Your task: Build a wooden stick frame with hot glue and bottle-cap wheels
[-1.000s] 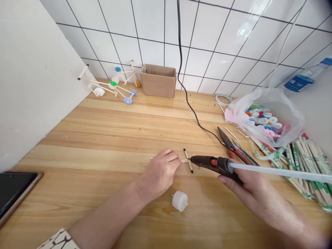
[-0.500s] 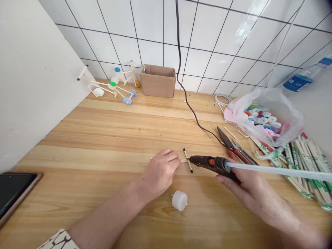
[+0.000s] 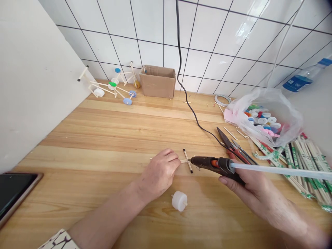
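Pinched in the fingers of my left hand (image 3: 160, 171) is a thin wooden stick (image 3: 183, 161), lying low over the table. Its right end meets a short crosspiece (image 3: 188, 161) with black ends, forming a T. My right hand (image 3: 252, 188) is wrapped round the handle of a black hot glue gun (image 3: 211, 163), whose nozzle is at the joint of the T. A long translucent glue stick (image 3: 280, 170) runs out of the gun's back to the right. Below the joint, a white cap wheel (image 3: 179, 201) with a stick through it rests on the table.
Scissors (image 3: 233, 147) lie beyond the right hand, with wrapped chopsticks (image 3: 308, 162) and a plastic bag of bottle caps (image 3: 267, 117) farther right. A black cord (image 3: 192, 110) crosses the table. Stick models (image 3: 114, 86) and a cardboard box (image 3: 157, 83) stand at the back; a phone (image 3: 18, 193) lies left.
My right hand and the glue gun have shifted slightly to the right, so the nozzle sits a little farther right at the joint. My left hand has stayed in place.
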A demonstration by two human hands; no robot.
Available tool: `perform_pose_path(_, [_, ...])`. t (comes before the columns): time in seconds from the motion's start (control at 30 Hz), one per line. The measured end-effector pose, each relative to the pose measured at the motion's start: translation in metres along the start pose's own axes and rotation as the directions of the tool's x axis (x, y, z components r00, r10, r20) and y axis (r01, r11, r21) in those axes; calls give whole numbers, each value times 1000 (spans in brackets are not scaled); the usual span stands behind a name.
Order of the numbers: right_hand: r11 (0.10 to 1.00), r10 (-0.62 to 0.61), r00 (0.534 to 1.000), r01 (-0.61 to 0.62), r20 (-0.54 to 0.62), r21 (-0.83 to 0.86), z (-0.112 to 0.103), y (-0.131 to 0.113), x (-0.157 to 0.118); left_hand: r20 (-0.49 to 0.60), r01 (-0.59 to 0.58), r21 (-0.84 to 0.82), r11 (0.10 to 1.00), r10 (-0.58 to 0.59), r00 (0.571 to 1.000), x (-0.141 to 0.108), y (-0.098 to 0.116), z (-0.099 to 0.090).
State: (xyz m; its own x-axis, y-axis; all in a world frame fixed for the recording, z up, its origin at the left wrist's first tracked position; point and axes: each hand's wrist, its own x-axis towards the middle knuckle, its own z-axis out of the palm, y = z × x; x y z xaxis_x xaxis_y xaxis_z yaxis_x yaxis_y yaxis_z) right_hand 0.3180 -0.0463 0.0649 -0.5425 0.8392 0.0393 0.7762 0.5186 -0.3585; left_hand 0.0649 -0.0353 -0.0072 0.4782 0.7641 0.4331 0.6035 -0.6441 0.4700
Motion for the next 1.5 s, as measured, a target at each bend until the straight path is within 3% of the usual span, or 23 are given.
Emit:
perform_pose_path(0.23, [999,-45,999,45,25,17,1,-4,4,5,6,3,1000,-6,1000,0,0,1])
perform_pose_path(0.9, [1000,9,1000,-9,-12,-30,2,1,2,-9,-5,9,1000,5,1000,-1,-1,1])
perform_pose_path(1.07, [1000,-5,999,5,36,0,1,-1,5,-3,-3,18,1000,3,1000,-1,-1,2])
perform_pose_path(1.3, [999,-30,999,29,-36,-30,1,-3,5,-7,3,14,1000,-3,1000,-1,-1,2])
perform_pose_path(1.5, [1000,-7,1000,7,3,16,0,-2,3,-2,-1,-1,1000,1,1000,0,0,1])
